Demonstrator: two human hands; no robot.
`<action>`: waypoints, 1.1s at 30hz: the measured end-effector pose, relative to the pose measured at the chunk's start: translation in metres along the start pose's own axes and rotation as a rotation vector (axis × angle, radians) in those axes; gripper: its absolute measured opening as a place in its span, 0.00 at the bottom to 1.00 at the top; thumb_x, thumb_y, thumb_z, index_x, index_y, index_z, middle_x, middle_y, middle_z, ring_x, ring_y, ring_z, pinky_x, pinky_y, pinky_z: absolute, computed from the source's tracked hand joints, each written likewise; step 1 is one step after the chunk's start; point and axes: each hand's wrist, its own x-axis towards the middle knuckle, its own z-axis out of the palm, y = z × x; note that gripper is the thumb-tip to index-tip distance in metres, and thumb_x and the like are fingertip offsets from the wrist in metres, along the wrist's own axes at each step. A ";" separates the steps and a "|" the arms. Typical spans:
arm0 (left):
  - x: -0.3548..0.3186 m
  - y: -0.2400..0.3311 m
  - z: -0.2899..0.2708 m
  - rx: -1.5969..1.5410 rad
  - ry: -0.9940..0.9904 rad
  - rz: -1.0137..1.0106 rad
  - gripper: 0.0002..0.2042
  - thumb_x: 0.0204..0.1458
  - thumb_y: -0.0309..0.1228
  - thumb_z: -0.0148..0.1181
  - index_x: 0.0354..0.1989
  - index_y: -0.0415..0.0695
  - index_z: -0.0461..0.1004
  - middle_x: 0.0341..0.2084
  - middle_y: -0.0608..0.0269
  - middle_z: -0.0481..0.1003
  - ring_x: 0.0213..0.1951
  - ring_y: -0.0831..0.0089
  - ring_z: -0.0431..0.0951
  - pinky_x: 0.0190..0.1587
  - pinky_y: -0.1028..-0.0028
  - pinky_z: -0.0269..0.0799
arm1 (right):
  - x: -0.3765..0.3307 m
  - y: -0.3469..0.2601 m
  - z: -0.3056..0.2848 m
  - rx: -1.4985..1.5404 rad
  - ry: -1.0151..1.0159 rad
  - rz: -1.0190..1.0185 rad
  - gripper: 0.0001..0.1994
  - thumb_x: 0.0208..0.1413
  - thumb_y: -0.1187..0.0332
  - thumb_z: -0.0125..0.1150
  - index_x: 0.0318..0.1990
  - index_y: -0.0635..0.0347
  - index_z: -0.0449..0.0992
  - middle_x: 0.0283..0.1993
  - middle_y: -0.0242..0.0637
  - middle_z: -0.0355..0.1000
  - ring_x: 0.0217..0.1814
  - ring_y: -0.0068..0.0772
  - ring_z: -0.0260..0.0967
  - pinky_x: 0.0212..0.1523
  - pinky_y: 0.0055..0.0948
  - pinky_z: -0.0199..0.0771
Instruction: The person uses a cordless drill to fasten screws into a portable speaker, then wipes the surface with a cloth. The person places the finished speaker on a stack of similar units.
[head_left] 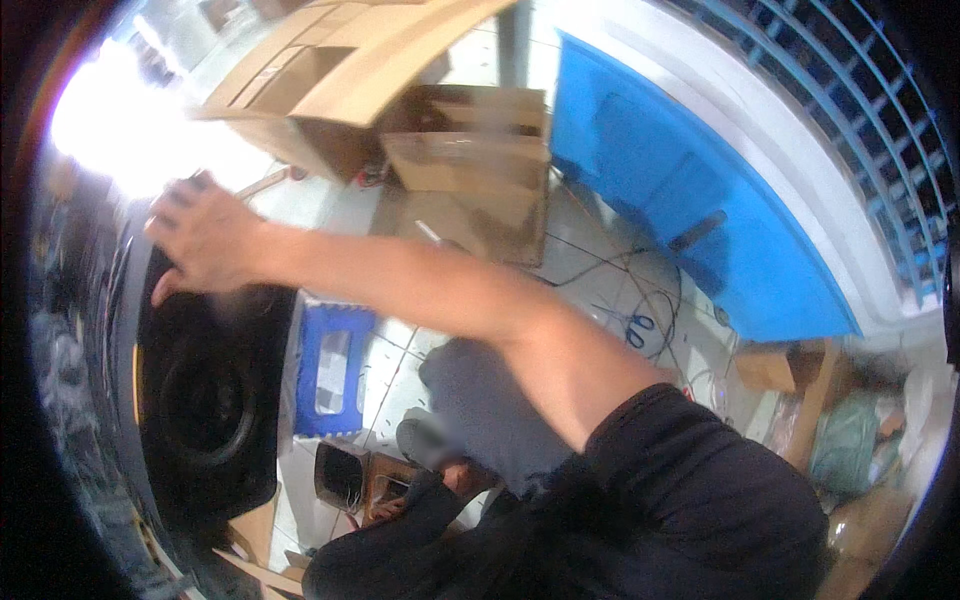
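Observation:
My right arm reaches across to the left, and my right hand (205, 235) is over the upper end of a black speaker cabinet (262, 400). Its fingers are spread and the thumb stands apart, with nothing held in them. Whether the palm presses on the cabinet or hovers just above it, I cannot tell. A large round speaker cone (205, 410) faces up in the cabinet, below the hand. My left hand cannot be made out.
Beside the cabinet stands a blue plastic stool (310, 370). Open cardboard boxes (465, 165) are at the back. A blue panel (650, 170) leans on the right. Black cables (600, 262) and blue-handled scissors (641, 326) lie on the tiles. A green bag (850, 440) sits far right.

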 end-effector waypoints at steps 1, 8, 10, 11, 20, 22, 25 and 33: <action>0.002 -0.002 0.005 0.021 -0.003 -0.006 0.27 0.72 0.46 0.37 0.51 0.33 0.76 0.47 0.47 0.79 0.51 0.56 0.77 0.63 0.58 0.66 | 0.001 -0.004 0.003 0.032 0.018 0.038 0.40 0.54 0.29 0.53 0.50 0.63 0.78 0.52 0.49 0.74 0.60 0.51 0.68 0.60 0.55 0.66; 0.002 -0.007 0.030 0.136 -0.020 -0.034 0.26 0.72 0.45 0.37 0.50 0.33 0.76 0.46 0.47 0.79 0.50 0.56 0.77 0.63 0.58 0.66 | 0.010 -0.023 0.028 0.196 0.021 0.276 0.47 0.61 0.28 0.42 0.59 0.73 0.73 0.67 0.62 0.64 0.74 0.61 0.56 0.72 0.70 0.50; 0.000 -0.008 0.031 0.160 -0.022 -0.038 0.26 0.72 0.45 0.37 0.49 0.33 0.76 0.46 0.47 0.79 0.50 0.56 0.77 0.63 0.58 0.66 | 0.011 -0.025 0.034 0.191 0.118 0.261 0.47 0.62 0.28 0.42 0.59 0.73 0.73 0.67 0.62 0.65 0.75 0.61 0.56 0.72 0.70 0.50; -0.003 -0.008 0.030 0.171 -0.018 -0.040 0.26 0.72 0.45 0.38 0.49 0.33 0.76 0.46 0.47 0.79 0.50 0.56 0.77 0.63 0.58 0.66 | 0.010 -0.025 0.037 0.186 0.148 0.262 0.47 0.62 0.28 0.41 0.60 0.73 0.73 0.67 0.62 0.65 0.75 0.61 0.56 0.72 0.70 0.50; -0.013 -0.009 0.023 0.226 0.003 -0.049 0.25 0.72 0.44 0.38 0.48 0.33 0.76 0.44 0.47 0.78 0.49 0.56 0.77 0.62 0.58 0.67 | 0.007 -0.016 0.023 0.179 0.086 0.212 0.44 0.61 0.29 0.45 0.60 0.68 0.74 0.66 0.58 0.67 0.74 0.57 0.57 0.72 0.68 0.51; -0.018 -0.009 0.017 0.232 0.019 -0.050 0.25 0.72 0.44 0.38 0.47 0.33 0.76 0.44 0.47 0.78 0.49 0.56 0.77 0.62 0.58 0.67 | 0.007 -0.016 0.013 0.190 0.007 0.211 0.43 0.60 0.30 0.48 0.59 0.67 0.75 0.66 0.57 0.67 0.74 0.56 0.58 0.72 0.65 0.54; -0.035 -0.010 0.002 0.243 0.053 -0.049 0.25 0.72 0.44 0.38 0.47 0.33 0.76 0.44 0.47 0.78 0.49 0.56 0.77 0.61 0.58 0.67 | 0.006 -0.017 0.001 0.180 -0.084 0.188 0.41 0.58 0.32 0.52 0.58 0.67 0.75 0.65 0.55 0.69 0.72 0.53 0.61 0.70 0.59 0.59; -0.084 -0.027 -0.026 0.261 0.122 -0.069 0.24 0.72 0.43 0.39 0.46 0.33 0.76 0.43 0.47 0.78 0.48 0.55 0.78 0.61 0.58 0.68 | -0.006 0.007 -0.012 0.162 0.081 -0.036 0.32 0.56 0.37 0.61 0.56 0.56 0.75 0.62 0.42 0.71 0.69 0.48 0.63 0.63 0.51 0.67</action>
